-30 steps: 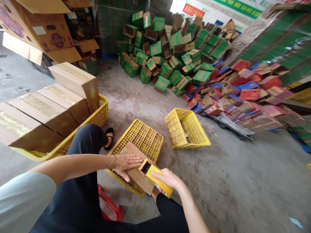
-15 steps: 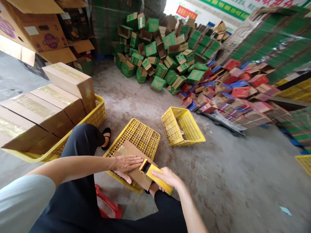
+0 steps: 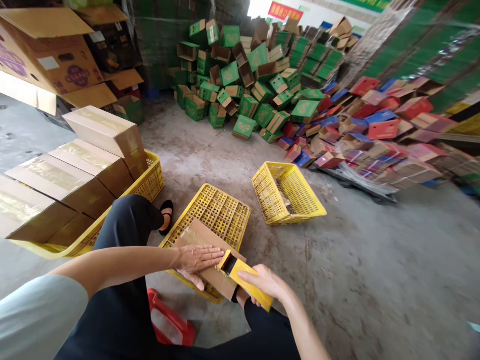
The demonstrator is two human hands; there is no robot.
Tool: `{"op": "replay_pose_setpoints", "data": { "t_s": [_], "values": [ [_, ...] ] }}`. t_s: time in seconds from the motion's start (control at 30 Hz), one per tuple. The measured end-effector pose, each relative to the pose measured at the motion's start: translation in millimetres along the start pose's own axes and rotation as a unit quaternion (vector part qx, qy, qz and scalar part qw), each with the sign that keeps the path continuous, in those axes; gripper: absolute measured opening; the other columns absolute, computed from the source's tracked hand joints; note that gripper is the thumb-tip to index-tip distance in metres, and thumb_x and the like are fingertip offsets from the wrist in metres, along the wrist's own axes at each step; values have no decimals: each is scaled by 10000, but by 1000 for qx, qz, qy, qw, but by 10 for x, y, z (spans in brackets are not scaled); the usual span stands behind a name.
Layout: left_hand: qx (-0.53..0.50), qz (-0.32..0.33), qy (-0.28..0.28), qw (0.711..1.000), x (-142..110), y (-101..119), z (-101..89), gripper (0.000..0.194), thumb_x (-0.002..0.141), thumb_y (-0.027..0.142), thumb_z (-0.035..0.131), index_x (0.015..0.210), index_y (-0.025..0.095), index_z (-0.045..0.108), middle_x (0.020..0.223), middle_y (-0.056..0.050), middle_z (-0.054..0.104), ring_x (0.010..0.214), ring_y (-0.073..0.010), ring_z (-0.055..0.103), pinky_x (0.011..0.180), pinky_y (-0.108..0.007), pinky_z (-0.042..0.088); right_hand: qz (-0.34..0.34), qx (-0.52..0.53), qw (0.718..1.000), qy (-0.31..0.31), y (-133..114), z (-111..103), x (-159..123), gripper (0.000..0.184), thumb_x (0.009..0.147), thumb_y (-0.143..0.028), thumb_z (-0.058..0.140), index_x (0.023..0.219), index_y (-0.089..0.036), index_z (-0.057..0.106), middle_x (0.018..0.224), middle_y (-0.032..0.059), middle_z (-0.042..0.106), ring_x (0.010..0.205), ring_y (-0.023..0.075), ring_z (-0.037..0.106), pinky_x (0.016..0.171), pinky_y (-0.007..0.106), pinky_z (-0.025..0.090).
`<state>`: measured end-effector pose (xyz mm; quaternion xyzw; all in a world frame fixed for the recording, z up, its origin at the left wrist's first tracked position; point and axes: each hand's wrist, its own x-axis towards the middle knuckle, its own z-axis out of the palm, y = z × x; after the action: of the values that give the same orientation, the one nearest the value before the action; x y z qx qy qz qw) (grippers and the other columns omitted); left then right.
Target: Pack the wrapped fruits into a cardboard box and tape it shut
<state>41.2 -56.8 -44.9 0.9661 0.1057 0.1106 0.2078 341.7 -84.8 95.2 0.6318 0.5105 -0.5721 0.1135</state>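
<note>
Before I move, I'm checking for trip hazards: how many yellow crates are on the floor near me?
3: the middle crate under a single carton, the left crate holding taped boxes, and the right crate. Blurred yellow shapes at the far right might be more.

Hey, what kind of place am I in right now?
Probably a packing area in a warehouse: a big heap of green cardboard boxes, taped brown cartons in a yellow plastic crate, and stained grey concrete floor.
</note>
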Motion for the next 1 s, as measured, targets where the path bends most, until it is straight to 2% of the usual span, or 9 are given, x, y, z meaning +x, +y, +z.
{"op": "replay_pose_setpoints", "data": {
  "t_s": [0.23, 0.37, 0.5, 0.63, 0.77, 1.0],
  "values": [
    [-3, 1, 2, 1000, -6, 40, -43, 985, 972, 719, 400, 1638, 41, 143, 1680, -219, 195, 1576, -316, 165, 1287, -451, 189, 6, 13, 999, 36, 180, -2, -197, 461, 889, -643, 579, 812, -190, 611, 548, 48, 705, 542, 225, 718, 459, 242, 527],
    [-5, -4, -1, 1000, 34, 85, -61, 972, 983, 693, 411, 1640, 39, 119, 1683, -220, 162, 1577, -322, 152, 1292, -461, 162, 4, 10, 999, 32, 175, -17, -165, 468, 905, -642, 560, 815, -186, 613, 561, 50, 715, 511, 208, 706, 455, 230, 516],
    [-12, 14, -8, 1000, 177, 165, -64, 991, 978, 687, 435, 1635, 16, 118, 1677, -233, 173, 1575, -321, 155, 1295, -449, 156, 1, 9, 1000, 26, 192, -36, -141, 448, 912, -635, 563, 825, -198, 601, 568, 44, 719, 529, 212, 719, 463, 226, 519],
    [-19, 30, -13, 999, 310, 241, -60, 1030, 952, 689, 498, 1635, 17, 119, 1668, -237, 212, 1570, -323, 173, 1289, -446, 197, -14, 9, 1000, 15, 247, -28, -117, 455, 926, -632, 545, 800, -200, 608, 562, 41, 716, 533, 213, 722, 472, 229, 525],
    [-14, 41, -24, 999, 329, 249, -57, 1059, 931, 694, 540, 1635, 20, 126, 1669, -229, 215, 1572, -322, 159, 1289, -438, 206, -8, 17, 1000, 20, 307, -18, -76, 450, 927, -616, 555, 778, -195, 603, 555, 29, 709, 521, 205, 710, 485, 239, 541],
    [-11, 37, -46, 998, 319, 220, -37, 1125, 890, 706, 597, 1632, 6, 123, 1670, -249, 180, 1569, -345, 165, 1295, -454, 171, -25, 47, 999, -12, 352, -9, -73, 445, 941, -585, 547, 767, -184, 624, 585, 35, 709, 518, 179, 692, 544, 247, 567]
  ]
}}
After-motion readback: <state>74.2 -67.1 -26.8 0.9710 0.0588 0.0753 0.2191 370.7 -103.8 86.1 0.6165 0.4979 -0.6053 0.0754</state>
